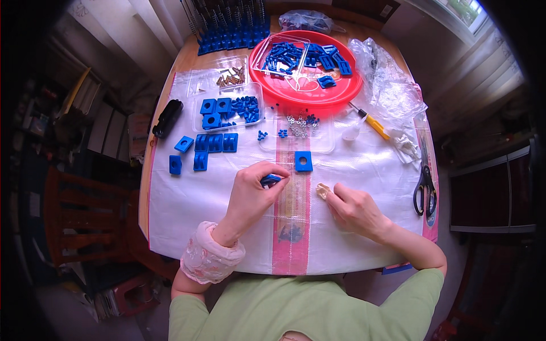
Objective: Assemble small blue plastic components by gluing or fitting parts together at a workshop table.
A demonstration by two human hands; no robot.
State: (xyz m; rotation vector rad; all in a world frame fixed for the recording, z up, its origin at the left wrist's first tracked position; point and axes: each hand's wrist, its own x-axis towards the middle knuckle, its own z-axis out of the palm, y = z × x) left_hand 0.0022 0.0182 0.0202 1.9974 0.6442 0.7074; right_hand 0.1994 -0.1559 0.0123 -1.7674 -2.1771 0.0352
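Over the middle of the table my left hand (250,190) is closed on a small blue plastic part (269,180), mostly covered by the fingers. To its right, my right hand (359,211) pinches a crumpled beige wad (322,191), which could be tissue or cloth. Just beyond both hands lies a square blue block (303,161) with a round hole. Several grooved blue blocks (215,143) sit in a cluster at the left, with a loose holed block (183,144) beside them.
A clear box (259,122) holds blue parts; a shallow tray (325,144) carries nuts and tiny blue pieces. Farther back are a red basin (267,94), brass screws (231,77) and a spring-topped rack (233,42). Scissors (425,190) and a yellow-handled screwdriver (376,127) lie right.
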